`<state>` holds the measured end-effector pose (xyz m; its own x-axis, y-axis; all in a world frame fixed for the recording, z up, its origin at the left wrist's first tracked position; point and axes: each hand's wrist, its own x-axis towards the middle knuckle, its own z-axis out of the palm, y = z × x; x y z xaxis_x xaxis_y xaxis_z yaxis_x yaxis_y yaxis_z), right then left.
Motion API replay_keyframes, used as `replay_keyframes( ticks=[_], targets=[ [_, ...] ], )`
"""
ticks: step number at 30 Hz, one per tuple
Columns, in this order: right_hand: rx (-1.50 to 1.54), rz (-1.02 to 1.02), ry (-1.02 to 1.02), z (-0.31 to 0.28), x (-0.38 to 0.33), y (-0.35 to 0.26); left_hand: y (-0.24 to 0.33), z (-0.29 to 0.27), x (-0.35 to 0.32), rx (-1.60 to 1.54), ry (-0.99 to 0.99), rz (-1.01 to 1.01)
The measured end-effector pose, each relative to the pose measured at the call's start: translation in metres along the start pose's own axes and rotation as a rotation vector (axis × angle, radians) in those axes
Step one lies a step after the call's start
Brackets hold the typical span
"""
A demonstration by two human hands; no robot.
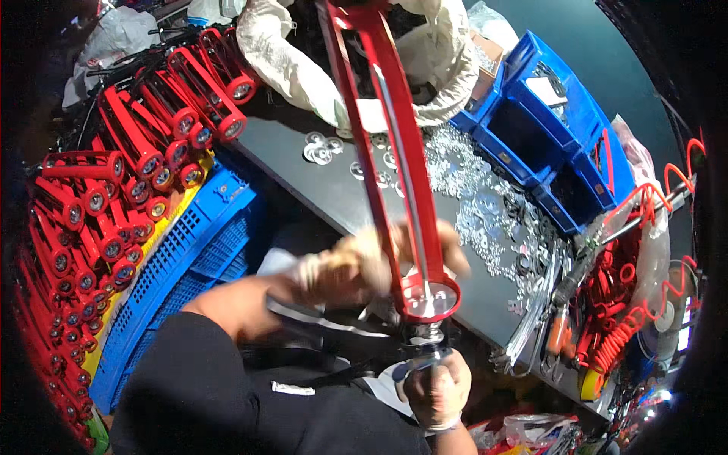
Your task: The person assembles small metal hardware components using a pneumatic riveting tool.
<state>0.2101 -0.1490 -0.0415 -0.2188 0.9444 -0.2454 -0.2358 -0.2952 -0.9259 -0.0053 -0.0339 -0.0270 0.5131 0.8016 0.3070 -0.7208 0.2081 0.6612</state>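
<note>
A red caulking gun (409, 148) with an open, two-railed frame stands upright in front of me, its round end plate toward me. My right hand (438, 390) is closed round the dark handle end below that plate. My left hand (370, 262), blurred by motion, is at the frame just above the plate, with fingers showing on both sides of the rails. Small round metal discs (321, 149) lie on the dark table (303, 182) behind the frame.
Many red caulking guns (114, 197) are piled at left over blue plastic crates (171, 284). Loose small metal parts (478, 212) cover the table's right side beside blue bins (523, 144). A white cloth-rimmed sack (284, 57) stands behind. A red coiled hose (618, 349) hangs at right.
</note>
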Motion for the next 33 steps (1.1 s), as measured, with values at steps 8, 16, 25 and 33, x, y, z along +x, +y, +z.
replay_keyframes(
  ticks=[8, 16, 25, 33],
  targets=[
    [0.091, -0.14, 0.074, 0.008, 0.021, 0.017, 0.041, -0.107, -0.009, 2.387, -0.152, 0.338],
    [0.245, -0.049, 0.105, 0.014, 0.019, 0.018, 0.065, -0.128, -0.015, 2.042, -0.201, 0.24],
    [0.174, -0.091, 0.161, 0.013, 0.012, 0.031, 0.051, -0.128, -0.028, 1.981, -0.388, 0.431],
    [0.113, -0.072, 0.205, 0.009, 0.009, 0.033, 0.063, -0.146, -0.025, 1.582, 0.074, 0.469]
  ],
)
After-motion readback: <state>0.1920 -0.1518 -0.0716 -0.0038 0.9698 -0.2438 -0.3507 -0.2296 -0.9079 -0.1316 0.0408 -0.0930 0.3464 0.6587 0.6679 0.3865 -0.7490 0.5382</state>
